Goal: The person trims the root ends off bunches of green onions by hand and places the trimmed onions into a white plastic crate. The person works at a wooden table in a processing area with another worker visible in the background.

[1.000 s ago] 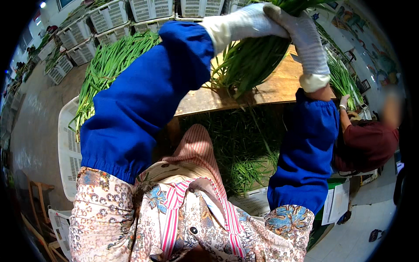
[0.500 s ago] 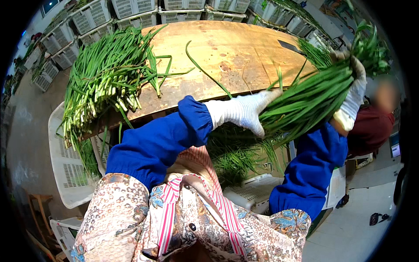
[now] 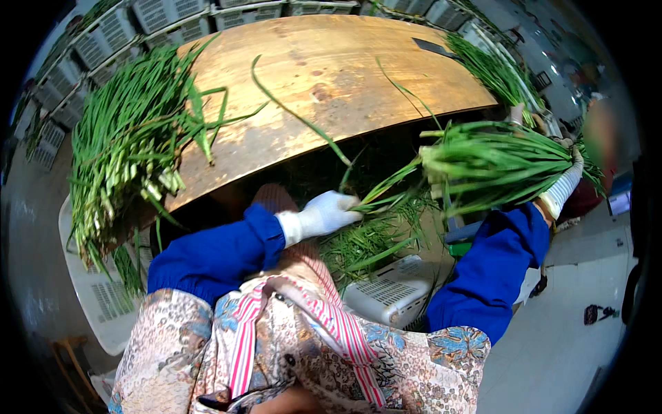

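Note:
A thick bunch of garlic chives (image 3: 493, 165) lies sideways in my gloved right hand (image 3: 567, 181), which grips it near its right end beyond the table edge. The cut ends point left and look smeared by motion. My left hand (image 3: 324, 215), in a white glove, is closed on a few loose chive leaves (image 3: 389, 185) that stretch toward the bunch. On the table's left end rests a large heap of chives (image 3: 127, 124), pale stem ends toward me. Single leaves lie across the wooden table (image 3: 331, 62).
More chives (image 3: 486, 69) lie at the table's far right, near a dark flat strip (image 3: 434, 48). Below me are leaf scraps (image 3: 372, 238) and a white crate (image 3: 389, 290). Another crate (image 3: 103, 310) stands at left; stacked crates (image 3: 103, 34) line the back. Another person is at right.
My left hand has moved down and left from the bunch, drawing a few leaves out. In my right hand the bunch has swung lower, its cut ends now facing left.

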Demonstrator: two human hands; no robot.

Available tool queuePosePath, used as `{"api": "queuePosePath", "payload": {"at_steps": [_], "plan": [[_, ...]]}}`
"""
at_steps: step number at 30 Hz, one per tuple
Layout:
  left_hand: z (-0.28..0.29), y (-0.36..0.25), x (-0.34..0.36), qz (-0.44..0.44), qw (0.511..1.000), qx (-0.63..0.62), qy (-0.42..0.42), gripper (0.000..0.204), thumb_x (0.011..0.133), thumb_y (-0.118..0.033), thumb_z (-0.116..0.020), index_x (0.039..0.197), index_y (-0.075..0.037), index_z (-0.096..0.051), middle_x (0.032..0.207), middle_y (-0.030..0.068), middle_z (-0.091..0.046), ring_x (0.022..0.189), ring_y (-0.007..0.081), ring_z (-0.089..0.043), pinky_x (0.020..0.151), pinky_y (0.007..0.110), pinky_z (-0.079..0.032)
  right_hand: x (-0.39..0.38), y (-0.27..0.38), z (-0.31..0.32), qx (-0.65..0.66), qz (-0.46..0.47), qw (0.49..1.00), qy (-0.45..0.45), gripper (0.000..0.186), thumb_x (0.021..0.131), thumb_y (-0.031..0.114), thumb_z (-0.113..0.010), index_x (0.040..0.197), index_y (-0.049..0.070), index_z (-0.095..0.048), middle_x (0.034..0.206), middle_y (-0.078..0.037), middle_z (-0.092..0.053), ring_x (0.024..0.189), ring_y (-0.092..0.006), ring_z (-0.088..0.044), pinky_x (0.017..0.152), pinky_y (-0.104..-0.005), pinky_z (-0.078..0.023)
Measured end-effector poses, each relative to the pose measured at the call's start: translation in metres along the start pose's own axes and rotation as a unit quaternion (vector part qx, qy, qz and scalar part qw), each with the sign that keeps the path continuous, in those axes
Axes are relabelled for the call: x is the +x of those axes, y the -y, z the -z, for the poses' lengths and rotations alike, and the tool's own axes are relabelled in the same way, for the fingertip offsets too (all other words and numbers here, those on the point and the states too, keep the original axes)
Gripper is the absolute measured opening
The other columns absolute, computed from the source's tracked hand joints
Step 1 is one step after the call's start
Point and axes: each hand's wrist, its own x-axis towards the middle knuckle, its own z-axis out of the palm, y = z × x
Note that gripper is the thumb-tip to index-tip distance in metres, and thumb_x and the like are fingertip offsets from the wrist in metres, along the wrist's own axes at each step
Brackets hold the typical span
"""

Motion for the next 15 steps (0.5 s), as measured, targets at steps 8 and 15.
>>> {"api": "queuePosePath", "payload": {"at_steps": [8,15], "plan": [[0.053,-0.037,0.035,-0.151,0.962,-0.022,-0.228,0.057,0.081,-0.024,-0.067,0.132,-0.007,-0.046,0.131,0.0153,-0.049,0.122,0.0271,-0.046,0.103,0.033,-0.035,0.019,-0.049,-0.017,0.115,0.027,0.989,0.086,0.026,0.083,0.014,-0.058,0.104,0.000,-0.054,0.079,-0.004,-0.053,0.073,-0.0173,-0.050,0.086,-0.0351,-0.041],[0.060,-0.133,0.086,-0.344,0.933,-0.076,-0.077,0.065,0.087,-0.033,-0.061,0.139,-0.005,-0.035,0.138,0.0164,-0.042,0.127,0.0231,-0.039,0.106,0.032,-0.031,-0.019,-0.039,-0.036,0.197,-0.006,0.931,0.308,0.061,0.075,0.015,-0.062,0.127,-0.006,-0.038,0.076,0.000,-0.039,0.070,-0.0149,-0.040,0.087,-0.0339,-0.037]]}}
